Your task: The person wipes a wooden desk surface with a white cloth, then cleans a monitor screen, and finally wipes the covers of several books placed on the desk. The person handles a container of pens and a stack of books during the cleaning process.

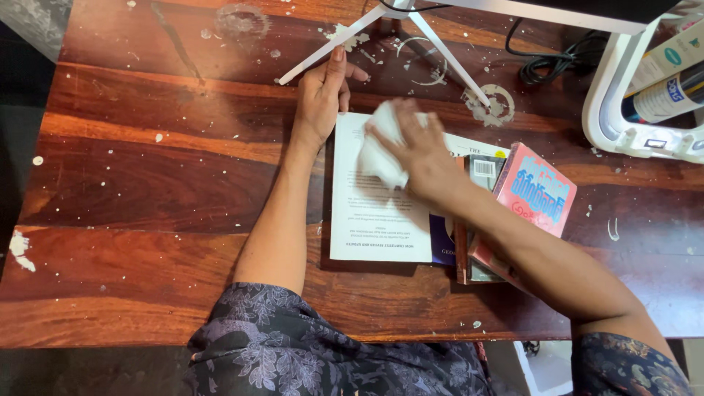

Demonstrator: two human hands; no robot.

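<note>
The patterned sleeves (330,352) fill the near edge, both forearms reaching away over the wooden table (147,176). The right hand (422,158) is closed around a crumpled white cloth (381,150), pressing it on the white book (374,213), whose long axis runs away from the person. The left hand (323,95) lies open, flat on the table just beyond the book's far left corner; a stack of books (513,213) sits touching on the right.

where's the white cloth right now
In the head view, the white cloth sits centre frame under the right hand, pressed onto the white book cover, with the left hand flat on the table beside it.
</note>
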